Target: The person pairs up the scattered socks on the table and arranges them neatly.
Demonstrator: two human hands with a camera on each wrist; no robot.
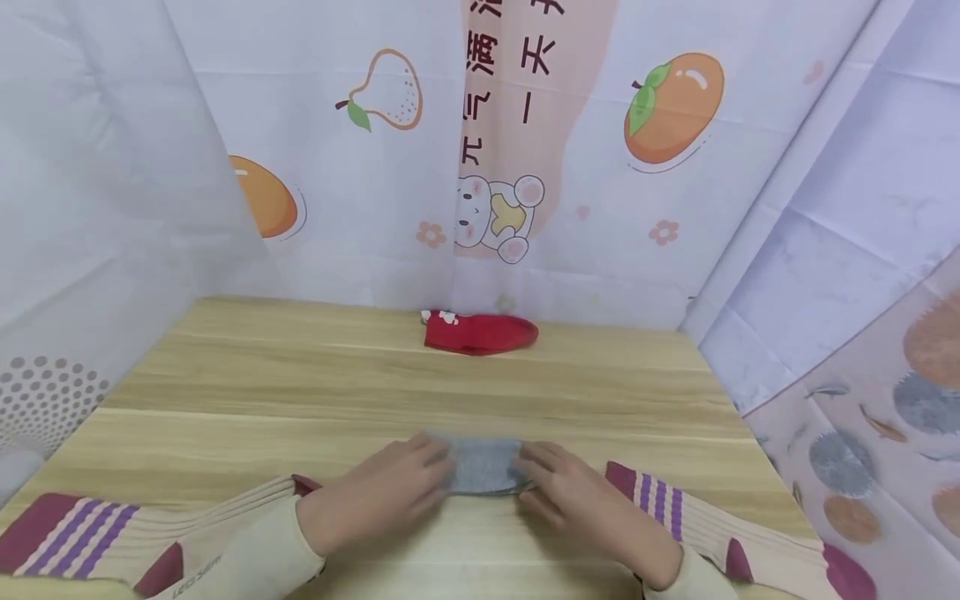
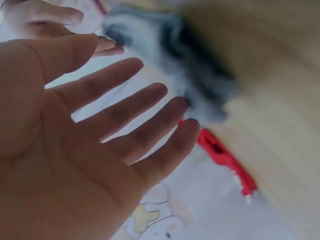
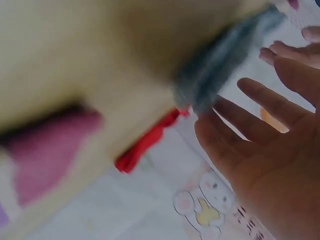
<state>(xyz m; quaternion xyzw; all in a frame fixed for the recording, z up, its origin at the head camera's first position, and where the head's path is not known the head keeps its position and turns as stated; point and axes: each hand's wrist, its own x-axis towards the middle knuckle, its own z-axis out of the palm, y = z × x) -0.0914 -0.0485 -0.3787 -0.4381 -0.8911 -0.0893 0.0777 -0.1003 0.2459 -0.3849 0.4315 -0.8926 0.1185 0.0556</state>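
I'm apparently squaring the grey cloth (image 1: pixel 484 466), left hand (image 1: pixel 393 486) at its nine o'clock, right hand (image 1: pixel 564 490) at three, fingers straight; pinching seems needed next.

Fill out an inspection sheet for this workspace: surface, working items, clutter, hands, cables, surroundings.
Surface: wood-grain table.
Working items: gray folded cloth, blurred, between the hands.
Clutter: red sock near the far edge; left striped sock and right striped sock, one toward each side.
Hands: left hand and right hand, fingers extended at opposite ends of the cloth.
Cables: nothing seen.
Surroundings: printed hanging sheets behind and at both sides.
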